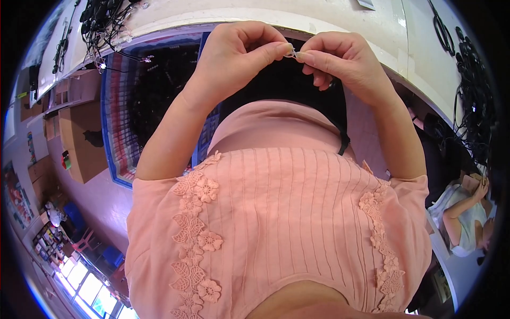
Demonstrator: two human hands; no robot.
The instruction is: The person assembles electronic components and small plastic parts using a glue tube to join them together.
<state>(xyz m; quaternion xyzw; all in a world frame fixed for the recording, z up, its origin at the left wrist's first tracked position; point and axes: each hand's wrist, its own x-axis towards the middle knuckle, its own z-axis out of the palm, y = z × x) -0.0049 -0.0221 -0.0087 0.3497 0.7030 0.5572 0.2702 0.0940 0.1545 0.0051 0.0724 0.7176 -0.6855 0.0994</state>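
Both hands are raised in front of my chest, close to the table's near edge, with fingertips almost meeting. My left hand [237, 61] pinches a small pale, loop-like piece [293, 53] between thumb and forefinger. From the other side, my right hand [342, 63] grips the same piece between its thumb and forefinger. The fingertips cover most of it, so its exact kind does not show. A dark round spot appears by the right hand's lower fingers.
Black cable bundles lie on the white table [329, 20], cables [103, 24] at left and more cables [473, 90] at right. A blue crate [109, 141] lined with checked cloth holds dark items. Cardboard box [79, 141] at left; a person [462, 215] sits at right.
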